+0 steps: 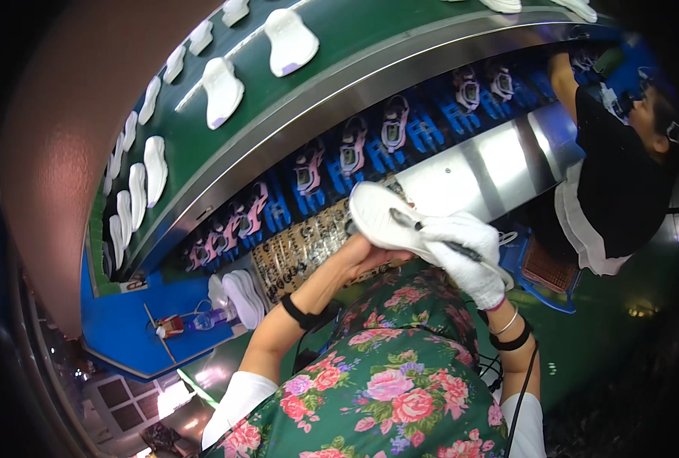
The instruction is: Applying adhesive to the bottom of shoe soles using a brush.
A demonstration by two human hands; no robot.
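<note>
A white shoe sole (379, 217) is in front of me, above my lap, tilted with its broad end up and to the left. My left hand (366, 256), bare, is closed round its lower left edge; some of the fingers are hidden beneath it. In a white glove, my right hand (465, 248) is closed at the sole's lower right part. A slim dark tool (465, 250) shows in the gloved fingers, with a dark tip over the sole's face. Whether that tip touches the sole, I cannot tell.
White soles lie on a green conveyor belt (259, 91) with a metal edge. Pink-and-white shoe uppers (352, 149) stand on blue holders beneath it. A co-worker (614, 168) in black sits at right, by a blue basket (549, 267). More soles (244, 296) rest on a blue surface at left.
</note>
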